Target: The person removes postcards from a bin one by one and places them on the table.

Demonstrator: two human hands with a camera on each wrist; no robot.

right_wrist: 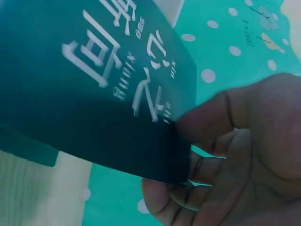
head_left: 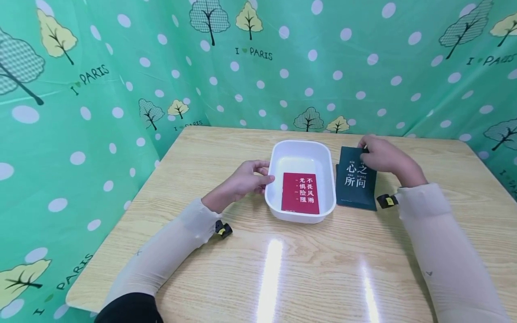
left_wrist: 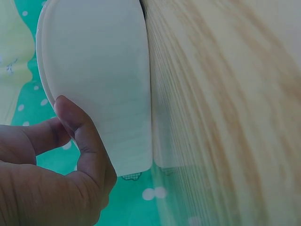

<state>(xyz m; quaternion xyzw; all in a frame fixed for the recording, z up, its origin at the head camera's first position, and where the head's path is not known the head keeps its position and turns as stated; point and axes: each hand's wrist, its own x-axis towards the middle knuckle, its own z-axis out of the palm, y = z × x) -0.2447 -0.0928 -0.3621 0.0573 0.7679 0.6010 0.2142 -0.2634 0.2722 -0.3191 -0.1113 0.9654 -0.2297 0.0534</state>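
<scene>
My left hand (head_left: 244, 181) grips the left rim of a white plastic tub (head_left: 291, 164) on the table, thumb on one side and fingers on the other. Inside the tub lies a red notebook (head_left: 288, 193) with white characters. To the tub's right, my right hand (head_left: 385, 157) pinches the upper right corner of a dark green notebook (head_left: 347, 195) with white lettering. In the right wrist view, that notebook's pinched end is raised and tilted. Another dark green cover (right_wrist: 28, 150) shows beneath it; how far it extends is hidden.
A light wood table (head_left: 210, 278) carries everything, with glossy light reflections at its front. Behind and to the left hangs a green curtain (head_left: 282, 103) with white dots and trees. Small black devices (head_left: 223, 229) are strapped at both wrists.
</scene>
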